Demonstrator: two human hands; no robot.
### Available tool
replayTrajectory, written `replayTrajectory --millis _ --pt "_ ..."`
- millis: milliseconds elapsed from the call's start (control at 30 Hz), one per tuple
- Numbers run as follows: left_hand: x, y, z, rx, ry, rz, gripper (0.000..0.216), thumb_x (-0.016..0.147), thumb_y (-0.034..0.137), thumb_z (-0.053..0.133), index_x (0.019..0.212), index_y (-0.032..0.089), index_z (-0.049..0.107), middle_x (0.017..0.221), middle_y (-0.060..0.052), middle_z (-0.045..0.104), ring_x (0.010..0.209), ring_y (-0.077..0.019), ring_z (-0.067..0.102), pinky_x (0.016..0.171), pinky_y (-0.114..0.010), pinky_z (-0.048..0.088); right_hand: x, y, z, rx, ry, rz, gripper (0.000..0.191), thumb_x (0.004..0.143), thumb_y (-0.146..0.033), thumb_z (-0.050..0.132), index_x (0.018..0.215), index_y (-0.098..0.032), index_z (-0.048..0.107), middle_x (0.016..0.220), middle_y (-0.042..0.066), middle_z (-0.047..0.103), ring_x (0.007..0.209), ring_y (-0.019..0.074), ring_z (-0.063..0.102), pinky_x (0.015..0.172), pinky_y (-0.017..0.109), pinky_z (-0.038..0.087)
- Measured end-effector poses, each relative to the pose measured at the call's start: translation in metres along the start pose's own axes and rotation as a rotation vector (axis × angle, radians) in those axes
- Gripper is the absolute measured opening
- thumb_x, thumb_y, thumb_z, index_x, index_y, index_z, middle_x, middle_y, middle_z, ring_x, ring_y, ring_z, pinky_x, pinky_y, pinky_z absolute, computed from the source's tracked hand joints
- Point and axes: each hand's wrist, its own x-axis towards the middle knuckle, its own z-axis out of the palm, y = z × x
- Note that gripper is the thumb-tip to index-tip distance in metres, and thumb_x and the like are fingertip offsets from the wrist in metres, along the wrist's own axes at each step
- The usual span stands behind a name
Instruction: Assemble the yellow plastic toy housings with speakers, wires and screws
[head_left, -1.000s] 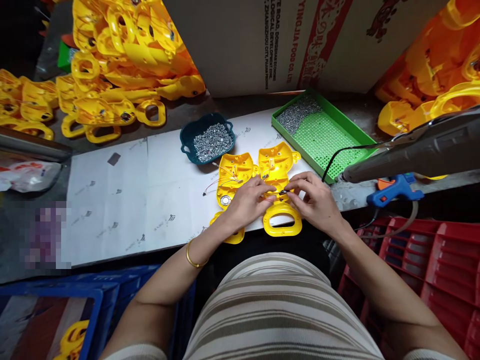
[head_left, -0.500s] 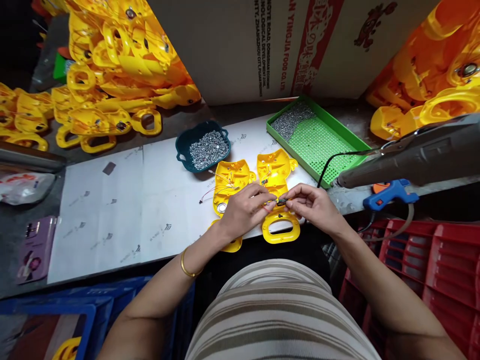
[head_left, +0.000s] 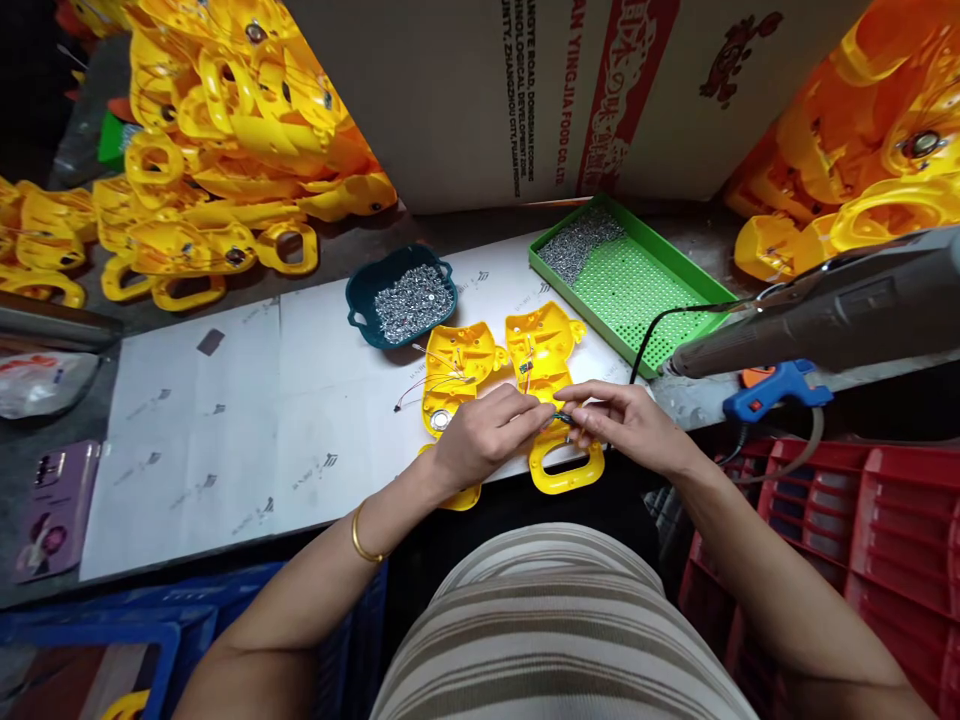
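Note:
Two yellow plastic shell halves with ring handles lie open side by side, the left half [head_left: 459,352] and the right half [head_left: 541,335]. Thin wires and a round metal disc show in the left one; a small circuit board sits in the right one. Over the right half, my left hand [head_left: 491,432] and my right hand [head_left: 634,425] meet, fingertips closed on a small dark wired part [head_left: 561,417]. Its exact kind is hidden by the fingers. The right half's handle [head_left: 566,470] shows below my right hand.
A dark teal basket [head_left: 361,322] and a green tray [head_left: 667,290] hold small silver metal pieces. To the right are a blue glue gun [head_left: 776,392] and a grey tube-like arm [head_left: 810,310]. Yellow shells [head_left: 247,130] pile up behind; a cardboard box [head_left: 450,100] stands at the back.
My fingers have shifted slightly around the small dark part, and my right hand's fingers now stretch flatter over it. The whole view has moved a little.

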Motion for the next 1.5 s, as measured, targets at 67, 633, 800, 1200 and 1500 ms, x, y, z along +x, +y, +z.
replayTrajectory --millis 67,633,800,1200,1500 --pt "-0.001 -0.001 0.001 -0.015 0.009 -0.003 0.018 0.095 0.019 0.052 0.107 0.017 0.065 0.084 -0.008 0.071 0.071 -0.0146 0.064 0.064 -0.025 0.050 0.000 0.000 0.000 -0.018 -0.026 -0.019 0.032 0.079 -0.042 0.069 0.101 -0.018 0.071 0.091 0.004 0.067 0.066 0.0111 0.067 0.063 0.025 0.059" --pt "-0.018 -0.017 0.004 0.059 -0.002 -0.211 0.026 0.096 0.017 0.048 0.114 0.016 0.066 0.106 -0.015 0.071 0.096 -0.0230 0.066 0.083 -0.039 0.057 0.015 0.009 0.007 -0.773 0.298 -0.336 0.016 0.087 -0.030 0.063 0.095 -0.019 0.070 0.087 0.005 0.066 0.066 0.0129 0.061 0.069 0.029 0.052" --pt "-0.013 -0.013 0.006 0.125 -0.026 -0.221 0.027 0.094 0.013 0.047 0.115 0.016 0.065 0.106 -0.013 0.069 0.092 -0.0216 0.063 0.080 -0.037 0.055 0.016 0.011 0.017 -0.973 0.326 -0.296 0.021 0.091 -0.034 0.057 0.103 -0.022 0.069 0.096 0.005 0.067 0.071 0.0145 0.063 0.068 0.027 0.048" --pt "-0.005 -0.006 0.007 0.163 -0.101 -0.283 0.023 0.094 0.020 0.050 0.110 0.011 0.064 0.107 -0.015 0.063 0.094 -0.0229 0.057 0.079 -0.036 0.054 0.018 0.011 0.028 -1.201 0.363 -0.217 0.024 0.093 -0.038 0.053 0.101 -0.021 0.069 0.101 0.006 0.068 0.075 0.0164 0.065 0.054 0.026 0.038" --pt "0.003 0.001 0.004 0.257 -0.227 -0.363 0.025 0.094 0.027 0.052 0.110 0.014 0.065 0.106 -0.014 0.061 0.093 -0.0250 0.055 0.075 -0.037 0.051 0.020 0.000 0.038 -1.395 0.345 -0.070 0.031 0.095 -0.042 0.047 0.108 -0.022 0.068 0.104 0.007 0.067 0.067 0.0158 0.063 0.049 0.028 0.027"
